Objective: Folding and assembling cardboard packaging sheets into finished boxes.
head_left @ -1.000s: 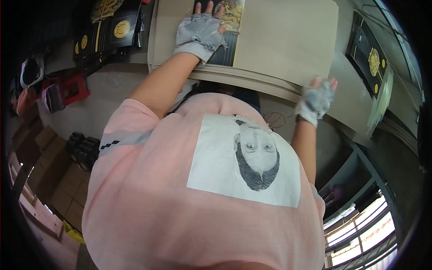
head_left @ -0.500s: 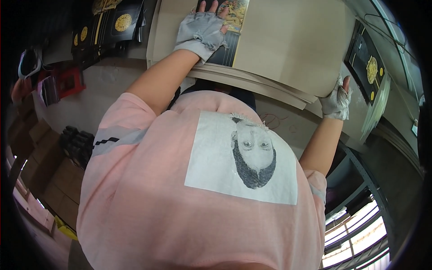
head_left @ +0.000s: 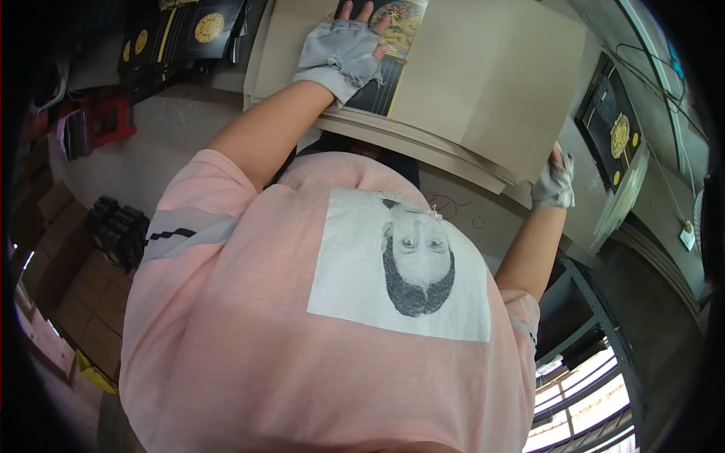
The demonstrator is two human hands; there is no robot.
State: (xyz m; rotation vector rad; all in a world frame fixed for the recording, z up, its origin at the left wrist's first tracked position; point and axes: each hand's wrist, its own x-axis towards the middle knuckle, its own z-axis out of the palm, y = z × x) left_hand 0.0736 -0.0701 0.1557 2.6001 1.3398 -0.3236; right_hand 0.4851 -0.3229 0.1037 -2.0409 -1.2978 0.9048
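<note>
My left hand (head_left: 341,59), in a grey fingerless glove, lies flat with its fingers spread on a black printed sheet (head_left: 390,84) with a gold and coloured picture. That printed sheet rests on a large beige cardboard sheet (head_left: 483,75), the top one of a stack in front of me. The hand hides part of the print. At the cardboard's right edge, my right hand (head_left: 555,181), gloved the same way, is closed on the near right corner, thumb up. Its other fingers are mostly hidden.
Black printed pieces with gold emblems (head_left: 210,29) lie at the far left; a similar pile (head_left: 615,124) stands at the right. A red holder (head_left: 113,124) is at left. Dark metal framing (head_left: 596,302) and a hanging cable (head_left: 680,155) are at right.
My right hand has moved a little left and down along with the cardboard's right edge. My left hand stays flat on the printed sheet. The whole view has shifted slightly.
</note>
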